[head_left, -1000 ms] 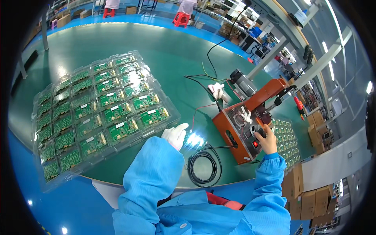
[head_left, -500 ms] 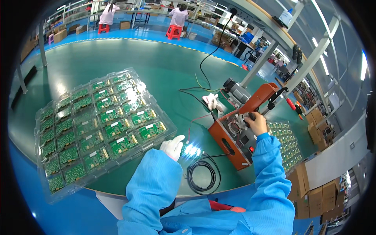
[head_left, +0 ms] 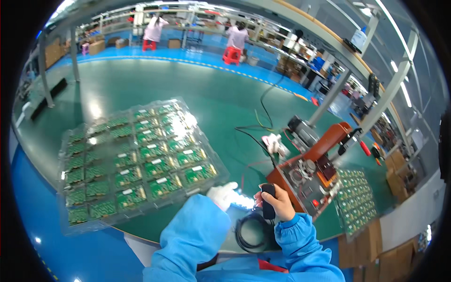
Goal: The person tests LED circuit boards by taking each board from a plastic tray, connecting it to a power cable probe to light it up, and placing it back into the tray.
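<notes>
Black oblong device [head_left: 268,201] gripped in right hand [head_left: 283,204], near white-gloved left hand [head_left: 221,195], closure unclear: seemingly a positioning step, needing steadiness.

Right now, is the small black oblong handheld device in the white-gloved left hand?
No, the bare right hand grips the black device.

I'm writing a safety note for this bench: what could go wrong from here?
The right grip holds a black device near the coiled cable, which might snag. The bright glare could hide details beside the gloved left grip. The left sleeve, near the tray of circuit boards, might nudge it.
</notes>
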Motion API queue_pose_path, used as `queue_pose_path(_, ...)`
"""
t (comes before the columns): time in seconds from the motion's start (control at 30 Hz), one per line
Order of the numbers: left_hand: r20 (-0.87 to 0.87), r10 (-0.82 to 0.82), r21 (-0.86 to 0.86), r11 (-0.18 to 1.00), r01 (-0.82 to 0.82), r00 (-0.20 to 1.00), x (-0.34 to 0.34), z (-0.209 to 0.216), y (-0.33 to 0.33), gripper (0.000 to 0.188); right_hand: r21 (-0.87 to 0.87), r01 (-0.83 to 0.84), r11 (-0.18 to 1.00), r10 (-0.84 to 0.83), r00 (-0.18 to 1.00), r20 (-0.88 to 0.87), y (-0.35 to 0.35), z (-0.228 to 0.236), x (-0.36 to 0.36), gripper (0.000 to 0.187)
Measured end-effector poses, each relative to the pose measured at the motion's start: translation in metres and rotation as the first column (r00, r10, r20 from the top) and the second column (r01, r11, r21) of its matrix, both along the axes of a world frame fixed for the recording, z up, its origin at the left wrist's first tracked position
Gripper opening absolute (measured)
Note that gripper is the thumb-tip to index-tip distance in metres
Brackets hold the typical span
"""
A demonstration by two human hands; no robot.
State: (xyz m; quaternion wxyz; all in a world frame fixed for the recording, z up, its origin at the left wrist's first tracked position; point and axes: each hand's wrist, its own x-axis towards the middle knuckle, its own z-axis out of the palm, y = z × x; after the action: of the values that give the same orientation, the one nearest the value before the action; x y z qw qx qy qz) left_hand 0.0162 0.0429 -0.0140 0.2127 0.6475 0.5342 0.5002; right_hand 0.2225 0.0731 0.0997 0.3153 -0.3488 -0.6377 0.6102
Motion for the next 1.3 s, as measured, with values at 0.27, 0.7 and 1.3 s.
queue_pose_path(0.27,0.144,-0.003,-0.086,0.996,0.016,0.99,0.016,-0.001,-0.002,0.029,-0.13,-0.085,0.988,0.065,0.986,-0.155,0.037,-0.054,0.011,0.03)
queue_pose_path(0.7,-0.244,-0.029,0.082,0.995,0.05,0.969,0.019,-0.003,0.016,0.031,-0.521,-0.086,0.849,-0.171,0.889,-0.425,0.059,-0.068,0.009,0.039)
queue_pose_path(1.3,-0.152,-0.098,0.048,0.993,0.106,0.984,0.02,-0.001,0.015,0.032,-0.462,-0.062,0.885,-0.166,0.884,-0.437,0.063,-0.081,0.01,0.028)
